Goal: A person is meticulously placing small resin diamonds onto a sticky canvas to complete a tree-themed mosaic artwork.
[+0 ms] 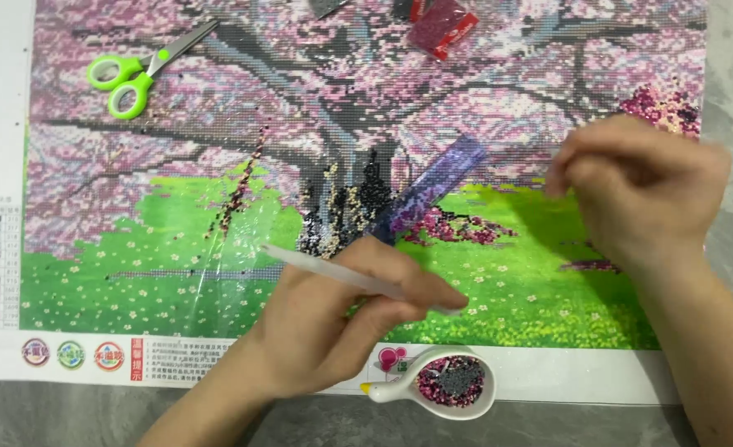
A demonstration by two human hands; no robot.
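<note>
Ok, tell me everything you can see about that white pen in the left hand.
The pen is a slim white stick, plastic by the look of it, with a plain smooth body. It lies nearly flat, tilted slightly, one end pointing up-left over the clear film on the canvas, the other end running down-right under the fingers. The left hand pinches it between thumb and fingers near the right end, so that tip is hidden. Nothing else touches it; it hangs above the green part of the picture.

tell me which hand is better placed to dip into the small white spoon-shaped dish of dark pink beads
Probably left. The left hand holds the white pen-like tool beside the small white spoon-shaped dish of dark pink beads; the right hand sits farther away.
</note>
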